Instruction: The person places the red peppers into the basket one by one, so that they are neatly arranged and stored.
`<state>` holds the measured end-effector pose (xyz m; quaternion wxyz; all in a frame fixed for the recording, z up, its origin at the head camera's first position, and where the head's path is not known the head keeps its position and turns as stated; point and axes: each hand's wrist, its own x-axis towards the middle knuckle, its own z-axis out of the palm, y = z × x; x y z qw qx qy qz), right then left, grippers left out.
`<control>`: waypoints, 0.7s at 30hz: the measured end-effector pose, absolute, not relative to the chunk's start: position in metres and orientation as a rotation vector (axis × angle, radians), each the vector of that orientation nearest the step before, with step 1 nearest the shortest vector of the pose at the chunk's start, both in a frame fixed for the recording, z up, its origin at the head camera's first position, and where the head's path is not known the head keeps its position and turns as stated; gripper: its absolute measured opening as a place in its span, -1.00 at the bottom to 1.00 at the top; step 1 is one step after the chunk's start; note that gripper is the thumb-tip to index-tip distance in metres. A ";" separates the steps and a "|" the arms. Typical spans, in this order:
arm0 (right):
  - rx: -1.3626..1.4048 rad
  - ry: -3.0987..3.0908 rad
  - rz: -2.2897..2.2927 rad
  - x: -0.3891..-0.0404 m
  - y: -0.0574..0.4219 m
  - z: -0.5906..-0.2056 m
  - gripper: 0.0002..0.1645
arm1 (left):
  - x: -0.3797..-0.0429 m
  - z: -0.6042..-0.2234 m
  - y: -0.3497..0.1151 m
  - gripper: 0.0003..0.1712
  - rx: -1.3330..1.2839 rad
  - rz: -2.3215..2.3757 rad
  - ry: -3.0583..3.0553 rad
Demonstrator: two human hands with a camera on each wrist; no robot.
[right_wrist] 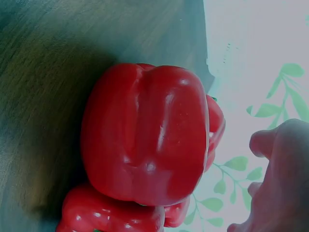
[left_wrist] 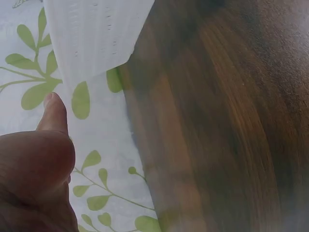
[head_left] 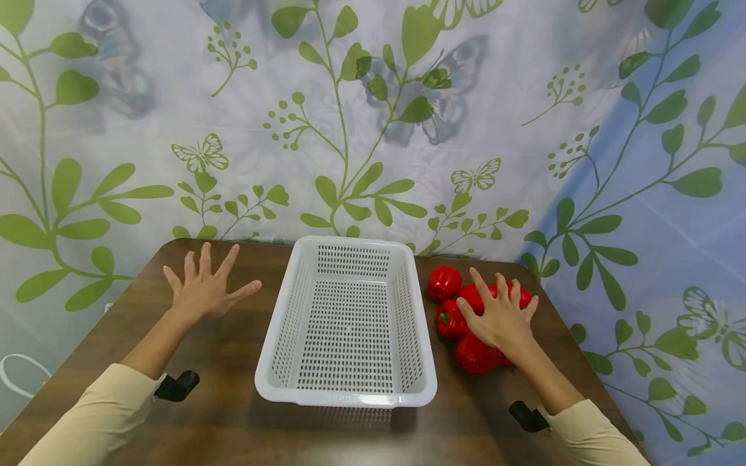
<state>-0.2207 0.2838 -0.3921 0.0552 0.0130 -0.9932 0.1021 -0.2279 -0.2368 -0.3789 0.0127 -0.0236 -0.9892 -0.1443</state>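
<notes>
My left hand (head_left: 203,292) hovers over the table to the left of a white plastic basket (head_left: 272,336), fingers spread and holding nothing. In the left wrist view its thumb (left_wrist: 54,113) points up toward the basket's outer wall (left_wrist: 96,38). On the other side, my right hand (head_left: 502,318) is held with spread fingers above a group of red bell peppers (head_left: 478,355), hiding part of them. A large glossy bell pepper (right_wrist: 145,135) fills the middle of the right wrist view, with others beside and behind it, apart from the fingers.
The basket has slotted walls and floor and stands on a dark wooden table (head_left: 221,421). A leaf-and-butterfly patterned curtain (head_left: 245,129) hangs behind the table and along its right side. A white loop of cord (head_left: 17,391) shows at the far left.
</notes>
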 end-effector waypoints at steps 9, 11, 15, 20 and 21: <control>0.056 -2.984 0.359 -0.216 0.294 -0.389 -0.10 | -0.231 -0.379 -0.234 0.08 -0.099 -0.619 -3.125; 0.058 -2.975 0.371 -0.215 0.297 -0.388 -0.10 | -0.232 -0.379 -0.234 0.07 -0.110 -0.667 -3.131; 0.069 -2.955 0.412 -0.211 0.302 -0.386 -0.10 | -0.233 -0.379 -0.231 0.05 -0.143 -0.752 -3.130; 0.062 -2.936 0.462 -0.205 0.310 -0.385 -0.11 | -0.233 -0.380 -0.227 0.01 -0.232 -0.830 -3.104; 0.057 -2.939 0.471 -0.204 0.312 -0.386 -0.11 | -0.233 -0.381 -0.227 0.00 -0.253 -0.860 -3.097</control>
